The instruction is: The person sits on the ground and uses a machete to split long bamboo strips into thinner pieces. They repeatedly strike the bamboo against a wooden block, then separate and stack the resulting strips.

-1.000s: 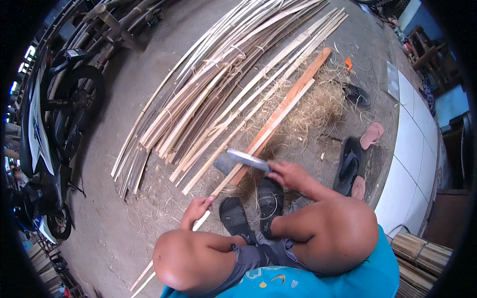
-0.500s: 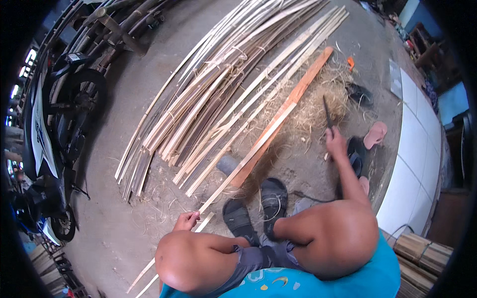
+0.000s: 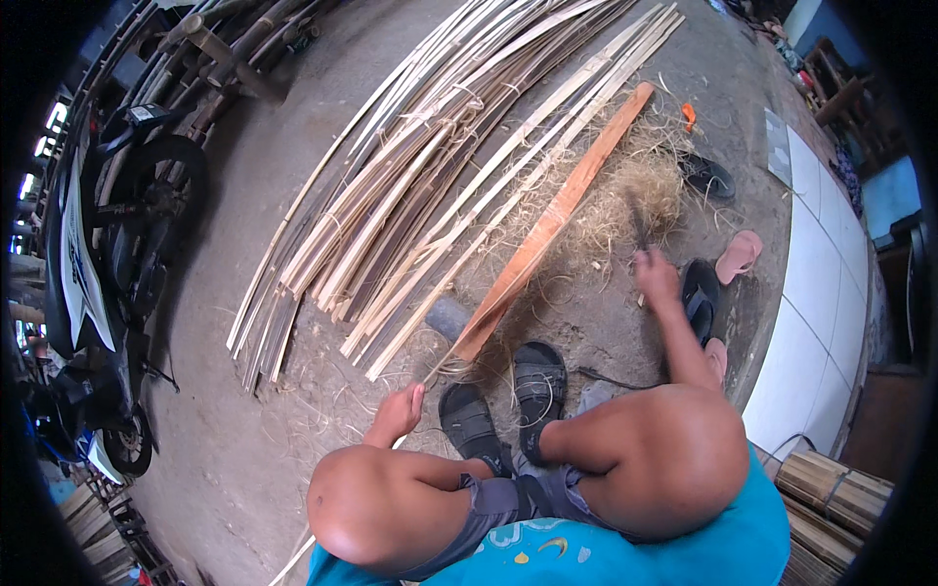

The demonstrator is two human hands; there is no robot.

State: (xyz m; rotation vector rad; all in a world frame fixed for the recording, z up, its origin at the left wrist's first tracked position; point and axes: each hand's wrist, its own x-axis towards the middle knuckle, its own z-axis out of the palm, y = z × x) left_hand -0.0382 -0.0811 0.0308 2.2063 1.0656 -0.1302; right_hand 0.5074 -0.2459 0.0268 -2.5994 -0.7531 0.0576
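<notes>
Left hand (image 3: 399, 414) closed on thin pale bamboo strip (image 3: 430, 373), beside black sandals (image 3: 508, 400) on concrete floor (image 3: 234, 430). Right hand (image 3: 657, 275) clamped on dark-bladed knife (image 3: 637, 227), over dry shavings. Beyond: long reddish wooden plank (image 3: 547, 230), then heap of split bamboo slats (image 3: 430, 166).

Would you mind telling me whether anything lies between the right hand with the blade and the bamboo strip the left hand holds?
Yes: the orange plank and the person's sandalled feet lie between the right hand and the strip at the left hand.
</notes>
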